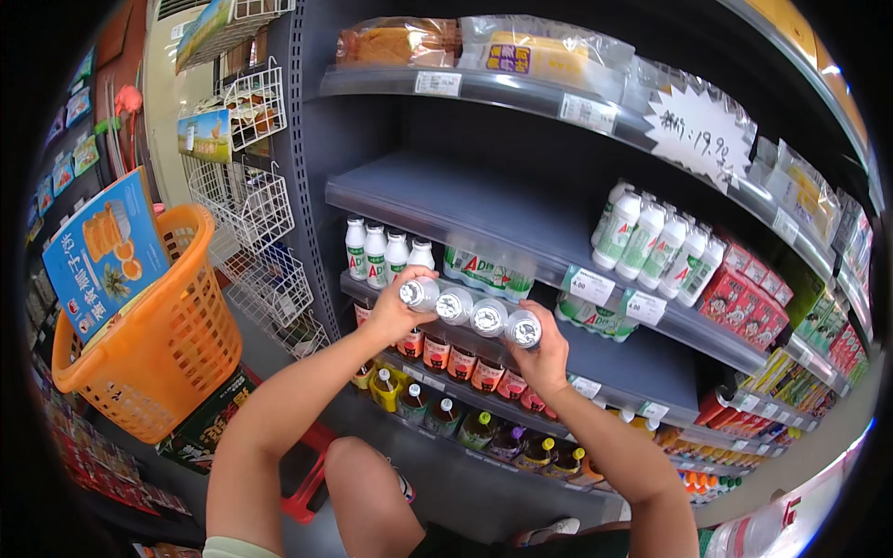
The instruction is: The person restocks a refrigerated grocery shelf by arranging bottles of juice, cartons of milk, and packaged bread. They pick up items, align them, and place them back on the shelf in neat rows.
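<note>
My left hand [398, 307] and my right hand [545, 347] grip opposite ends of a joined row of small white drink bottles [469, 315]. Silvery foil discs on the bottles face me. The row is held in front of a shelf, tilted down to the right. Just behind my left hand, several upright white bottles [377, 254] with green labels stand on that shelf. A wrapped pack of similar bottles [488, 268] lies beyond the held row. Further right, another wrapped pack [596, 317] is partly hidden by the shelf lip above it.
More white bottles [656, 240] and red drink cartons [746, 296] occupy the shelf above, at right. Packaged bread [398, 43] sits higher up. Red-labelled bottles [460, 364] line a lower shelf. At left are an orange basket [160, 335], a blue box [108, 254] and wire baskets [244, 202].
</note>
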`<control>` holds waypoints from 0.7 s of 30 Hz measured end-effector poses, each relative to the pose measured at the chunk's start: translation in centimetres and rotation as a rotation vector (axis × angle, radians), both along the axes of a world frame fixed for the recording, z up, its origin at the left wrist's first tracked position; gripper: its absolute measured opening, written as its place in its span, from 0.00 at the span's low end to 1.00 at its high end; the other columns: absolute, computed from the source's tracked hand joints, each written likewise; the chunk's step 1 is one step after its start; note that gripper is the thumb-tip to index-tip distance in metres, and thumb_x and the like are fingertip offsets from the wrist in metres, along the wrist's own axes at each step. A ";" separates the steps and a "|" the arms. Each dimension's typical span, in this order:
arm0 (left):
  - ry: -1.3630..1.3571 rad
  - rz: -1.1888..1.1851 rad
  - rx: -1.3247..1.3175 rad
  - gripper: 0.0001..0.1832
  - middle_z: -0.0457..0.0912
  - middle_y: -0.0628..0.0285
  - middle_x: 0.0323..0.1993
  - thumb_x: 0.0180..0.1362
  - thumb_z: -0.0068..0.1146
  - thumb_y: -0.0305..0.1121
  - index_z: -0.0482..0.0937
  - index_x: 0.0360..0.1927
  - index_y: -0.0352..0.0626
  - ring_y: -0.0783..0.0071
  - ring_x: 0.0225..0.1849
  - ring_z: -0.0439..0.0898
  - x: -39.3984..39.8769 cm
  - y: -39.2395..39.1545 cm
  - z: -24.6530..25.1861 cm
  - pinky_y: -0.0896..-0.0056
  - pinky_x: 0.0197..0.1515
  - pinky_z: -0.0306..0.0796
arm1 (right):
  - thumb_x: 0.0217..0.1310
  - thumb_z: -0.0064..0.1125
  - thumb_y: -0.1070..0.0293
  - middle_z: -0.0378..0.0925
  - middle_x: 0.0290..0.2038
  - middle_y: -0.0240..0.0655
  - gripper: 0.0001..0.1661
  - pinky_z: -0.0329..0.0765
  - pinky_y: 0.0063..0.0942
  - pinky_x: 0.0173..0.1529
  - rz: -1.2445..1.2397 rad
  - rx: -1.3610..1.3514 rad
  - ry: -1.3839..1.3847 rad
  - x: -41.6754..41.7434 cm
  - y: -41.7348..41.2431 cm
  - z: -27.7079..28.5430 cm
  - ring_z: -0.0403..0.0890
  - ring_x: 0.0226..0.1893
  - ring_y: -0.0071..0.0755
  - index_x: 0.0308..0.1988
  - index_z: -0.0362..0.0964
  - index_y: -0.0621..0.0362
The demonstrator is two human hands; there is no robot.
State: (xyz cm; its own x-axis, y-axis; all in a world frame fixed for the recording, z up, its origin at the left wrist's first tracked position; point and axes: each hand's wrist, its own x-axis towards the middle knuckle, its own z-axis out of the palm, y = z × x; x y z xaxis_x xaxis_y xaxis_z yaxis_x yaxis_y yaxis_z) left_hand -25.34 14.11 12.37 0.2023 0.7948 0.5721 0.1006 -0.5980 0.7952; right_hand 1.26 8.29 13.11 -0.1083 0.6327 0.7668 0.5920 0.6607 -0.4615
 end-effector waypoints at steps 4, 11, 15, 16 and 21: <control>0.047 0.159 0.039 0.34 0.80 0.59 0.45 0.39 0.73 0.21 0.70 0.52 0.43 0.67 0.51 0.78 0.8 2.1 -1.7 0.68 0.53 0.71 | 0.43 0.73 0.73 0.77 0.49 0.41 0.34 0.77 0.36 0.48 -0.059 -0.095 0.092 -0.4 2.0 -1.2 0.80 0.47 0.49 0.51 0.66 0.52; 0.073 0.250 -0.065 0.39 0.78 0.59 0.50 0.42 0.70 0.17 0.66 0.60 0.37 0.71 0.54 0.76 2.1 5.6 -4.7 0.68 0.57 0.70 | 0.43 0.74 0.67 0.80 0.43 0.44 0.39 0.75 0.39 0.49 -0.123 -0.284 0.156 0.6 4.8 -4.1 0.80 0.48 0.51 0.54 0.62 0.54; -0.012 0.231 -0.047 0.41 0.81 0.49 0.48 0.41 0.73 0.26 0.66 0.61 0.40 0.54 0.51 0.79 2.4 6.0 -6.1 0.62 0.53 0.71 | 0.44 0.75 0.62 0.80 0.44 0.45 0.40 0.75 0.43 0.48 -0.197 -0.324 0.080 1.0 5.2 -5.1 0.79 0.47 0.55 0.55 0.61 0.55; 0.060 0.275 -0.035 0.40 0.80 0.48 0.49 0.44 0.70 0.25 0.64 0.63 0.39 0.54 0.51 0.79 2.2 6.1 -6.1 0.62 0.53 0.71 | 0.43 0.75 0.60 0.80 0.44 0.46 0.41 0.75 0.43 0.48 -0.192 -0.348 0.080 1.0 5.5 -4.9 0.79 0.46 0.56 0.54 0.61 0.55; 0.022 0.350 0.045 0.39 0.69 0.47 0.59 0.50 0.62 0.18 0.60 0.67 0.41 0.54 0.57 0.73 3.9 2.6 -5.4 0.64 0.58 0.69 | 0.44 0.75 0.58 0.80 0.44 0.47 0.41 0.75 0.43 0.48 -0.170 -0.419 0.055 1.5 6.0 -3.7 0.80 0.46 0.56 0.54 0.61 0.57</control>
